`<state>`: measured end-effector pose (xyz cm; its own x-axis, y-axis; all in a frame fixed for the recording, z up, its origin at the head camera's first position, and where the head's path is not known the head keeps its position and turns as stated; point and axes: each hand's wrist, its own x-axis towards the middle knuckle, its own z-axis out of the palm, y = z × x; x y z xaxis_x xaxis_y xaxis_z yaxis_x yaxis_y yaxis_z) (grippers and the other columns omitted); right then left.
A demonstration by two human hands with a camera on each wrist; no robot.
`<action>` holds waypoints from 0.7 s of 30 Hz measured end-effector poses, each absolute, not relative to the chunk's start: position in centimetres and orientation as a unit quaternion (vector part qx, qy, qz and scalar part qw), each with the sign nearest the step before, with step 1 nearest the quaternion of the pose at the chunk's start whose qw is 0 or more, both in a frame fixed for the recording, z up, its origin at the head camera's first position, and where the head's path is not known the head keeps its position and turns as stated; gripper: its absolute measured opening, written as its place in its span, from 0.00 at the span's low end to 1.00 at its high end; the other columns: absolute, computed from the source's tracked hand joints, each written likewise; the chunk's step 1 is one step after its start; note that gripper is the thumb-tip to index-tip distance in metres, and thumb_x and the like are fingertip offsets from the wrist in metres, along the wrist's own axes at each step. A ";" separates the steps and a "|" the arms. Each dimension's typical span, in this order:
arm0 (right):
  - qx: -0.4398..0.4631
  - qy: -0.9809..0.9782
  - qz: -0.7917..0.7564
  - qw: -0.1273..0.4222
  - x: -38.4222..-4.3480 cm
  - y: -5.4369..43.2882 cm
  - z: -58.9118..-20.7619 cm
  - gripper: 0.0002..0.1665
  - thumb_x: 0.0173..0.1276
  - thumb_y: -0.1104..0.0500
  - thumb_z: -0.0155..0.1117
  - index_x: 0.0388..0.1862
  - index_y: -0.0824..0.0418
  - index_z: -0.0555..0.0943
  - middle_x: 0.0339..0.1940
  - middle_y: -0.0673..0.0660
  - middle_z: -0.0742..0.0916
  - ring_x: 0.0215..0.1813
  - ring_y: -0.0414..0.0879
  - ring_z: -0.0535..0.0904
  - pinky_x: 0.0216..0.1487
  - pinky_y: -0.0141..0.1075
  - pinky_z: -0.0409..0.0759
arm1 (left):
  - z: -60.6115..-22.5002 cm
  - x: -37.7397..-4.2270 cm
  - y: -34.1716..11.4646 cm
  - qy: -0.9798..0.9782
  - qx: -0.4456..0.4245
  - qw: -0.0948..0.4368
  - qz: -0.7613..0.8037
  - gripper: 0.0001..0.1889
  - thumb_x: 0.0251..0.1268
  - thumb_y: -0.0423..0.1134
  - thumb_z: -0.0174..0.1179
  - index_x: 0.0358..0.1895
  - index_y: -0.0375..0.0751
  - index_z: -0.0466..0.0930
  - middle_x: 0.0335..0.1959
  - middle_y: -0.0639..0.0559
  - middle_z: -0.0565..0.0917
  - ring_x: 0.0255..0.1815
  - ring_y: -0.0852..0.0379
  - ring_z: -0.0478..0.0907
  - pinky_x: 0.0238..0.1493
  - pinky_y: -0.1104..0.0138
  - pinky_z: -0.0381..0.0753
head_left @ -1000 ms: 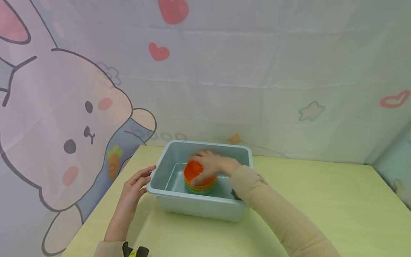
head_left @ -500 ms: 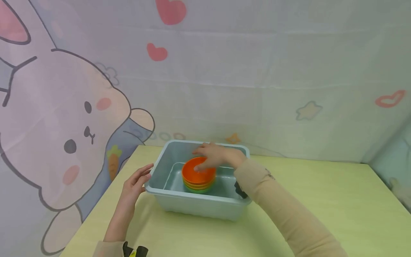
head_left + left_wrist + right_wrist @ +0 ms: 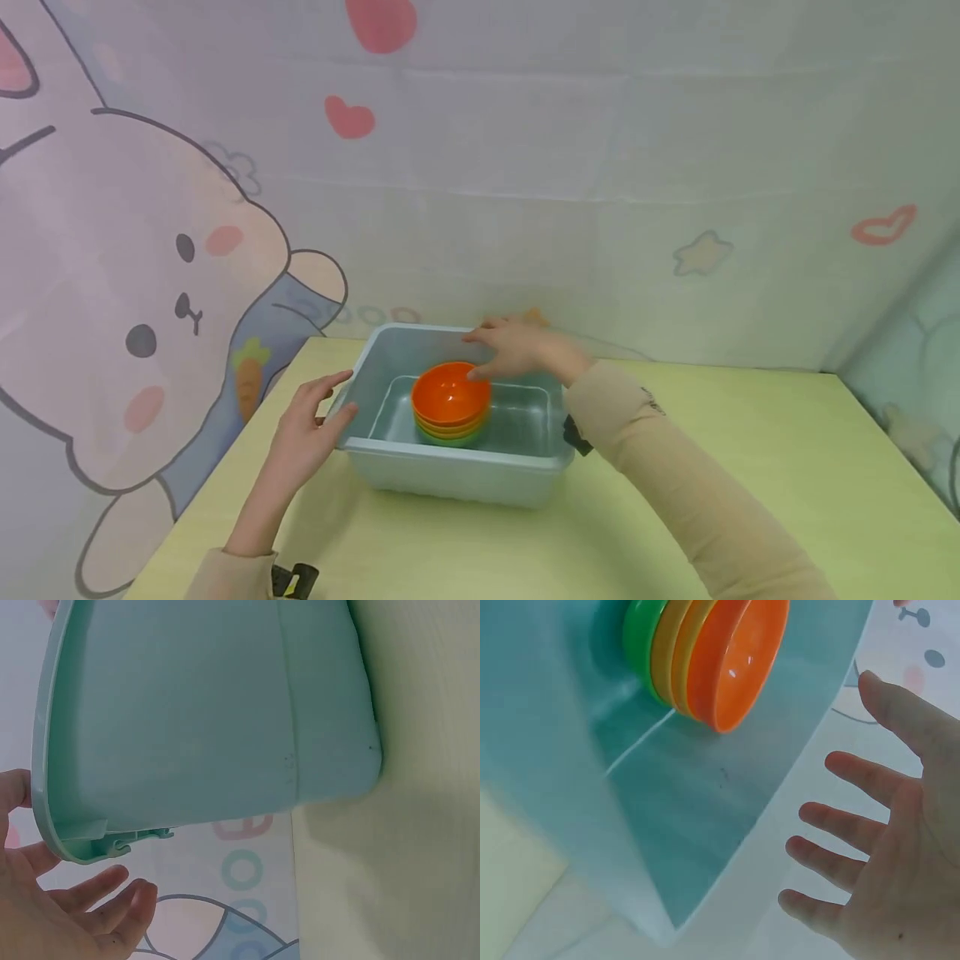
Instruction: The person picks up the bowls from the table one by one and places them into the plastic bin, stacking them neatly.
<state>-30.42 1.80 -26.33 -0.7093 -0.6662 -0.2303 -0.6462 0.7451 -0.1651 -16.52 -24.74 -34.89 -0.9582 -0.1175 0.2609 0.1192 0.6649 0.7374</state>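
A stack of nested plastic bowls stands on the floor of a pale blue-green plastic bin, left of the bin's middle. Orange is uppermost, with yellowish ones beneath and a green bowl at the bottom. My right hand hovers over the bin's back right part, fingers spread and holding nothing. The right wrist view shows it apart from the bowls, palm exposed. By the bin's left rim is my left hand, thumb and fingers loosely extended around the rim's corner; whether they touch it is unclear.
The bin rests on a pale yellow-green table, close to its back edge. Behind hangs a printed cloth with a rabbit, hearts and stars. The table stretches to the right of the bin.
My right hand has lifted off the bowl stack and moved up and rightward, leaving the bowls in the bin. My left hand's fingers have spread at the rim. The head view has shifted slightly.
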 end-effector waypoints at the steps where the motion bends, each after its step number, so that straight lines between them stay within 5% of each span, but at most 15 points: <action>1: -0.357 0.924 -0.031 0.135 -30.4 2.0 -26.3 0.37 0.67 0.40 0.58 0.73 0.48 0.65 0.74 0.58 0.66 0.75 0.58 0.59 0.73 0.55 0.58 | -34.8 -16.5 -24.8 -0.905 -0.005 0.147 -0.400 0.25 0.70 0.40 0.55 0.68 0.42 0.67 0.68 0.35 0.65 0.66 0.37 0.64 0.55 0.44 0.74; 7: -0.363 0.924 -0.030 0.119 -29.7 3.6 -25.6 0.39 0.67 0.39 0.58 0.74 0.50 0.63 0.75 0.61 0.64 0.76 0.64 0.53 0.74 0.62 0.49 | -34.0 -16.5 -24.6 -0.917 -0.023 0.165 -0.363 0.25 0.67 0.38 0.57 0.66 0.40 0.69 0.66 0.32 0.66 0.66 0.33 0.64 0.56 0.42 0.67; 14: -0.364 0.925 -0.032 0.107 -28.5 5.8 -25.2 0.41 0.67 0.38 0.58 0.75 0.50 0.61 0.77 0.61 0.60 0.79 0.64 0.45 0.74 0.63 0.50 | -33.3 -16.5 -23.6 -0.919 -0.024 0.156 -0.361 0.26 0.66 0.38 0.57 0.67 0.40 0.68 0.69 0.32 0.63 0.69 0.30 0.58 0.63 0.35 0.59; 21: -0.361 0.928 -0.053 0.069 -27.7 8.2 -25.4 0.40 0.66 0.38 0.58 0.74 0.50 0.63 0.77 0.60 0.61 0.76 0.66 0.53 0.73 0.63 0.51 | -32.6 -16.4 -22.3 -0.927 -0.031 0.160 -0.338 0.26 0.65 0.37 0.57 0.67 0.40 0.69 0.71 0.33 0.61 0.70 0.29 0.55 0.61 0.31 0.57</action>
